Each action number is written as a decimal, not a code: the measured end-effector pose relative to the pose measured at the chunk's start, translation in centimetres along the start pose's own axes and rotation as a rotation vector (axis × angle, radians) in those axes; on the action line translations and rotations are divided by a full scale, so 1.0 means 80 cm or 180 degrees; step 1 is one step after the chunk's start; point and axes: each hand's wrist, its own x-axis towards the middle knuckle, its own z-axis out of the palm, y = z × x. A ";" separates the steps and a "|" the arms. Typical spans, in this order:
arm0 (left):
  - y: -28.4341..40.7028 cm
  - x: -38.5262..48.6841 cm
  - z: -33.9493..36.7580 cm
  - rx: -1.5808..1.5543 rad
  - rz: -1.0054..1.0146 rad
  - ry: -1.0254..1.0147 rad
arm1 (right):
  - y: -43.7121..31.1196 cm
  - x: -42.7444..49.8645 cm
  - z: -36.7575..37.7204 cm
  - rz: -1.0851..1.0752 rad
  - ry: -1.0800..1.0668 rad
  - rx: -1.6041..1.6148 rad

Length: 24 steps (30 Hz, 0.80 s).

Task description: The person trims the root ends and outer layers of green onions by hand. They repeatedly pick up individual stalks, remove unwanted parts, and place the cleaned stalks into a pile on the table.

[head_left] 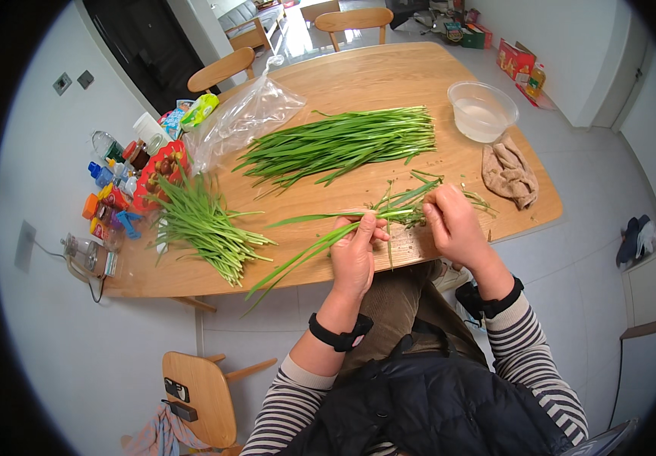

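Between its thumb and fingers, my left hand (356,245) pinches a few garlic chive stalks (313,248), pale ends to the right and green leaves trailing left over the table's near edge. My right hand (454,222) is just right of those ends, fingers curled together; whether it pinches a scrap is hidden. Beneath and between the hands lies a heap of chive trimmings (413,199). Beyond them a large bunch of chives (345,142) lies flat, stem ends to the right. A second pile of chives (214,233) rests at the left, its pale ends towards me.
A clear plastic bowl of water (483,111) and a crumpled brown cloth (509,174) stand at the right of the wooden table (385,68). Leftward are a clear plastic bag (248,117), a red basket (146,181), bottles and jars. A wooden chair (202,399) stands near left.
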 end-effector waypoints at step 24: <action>0.000 0.001 0.003 -0.0001 -0.0069 -0.0047 | -0.002 -0.002 0.012 -0.0023 -0.0183 0.0253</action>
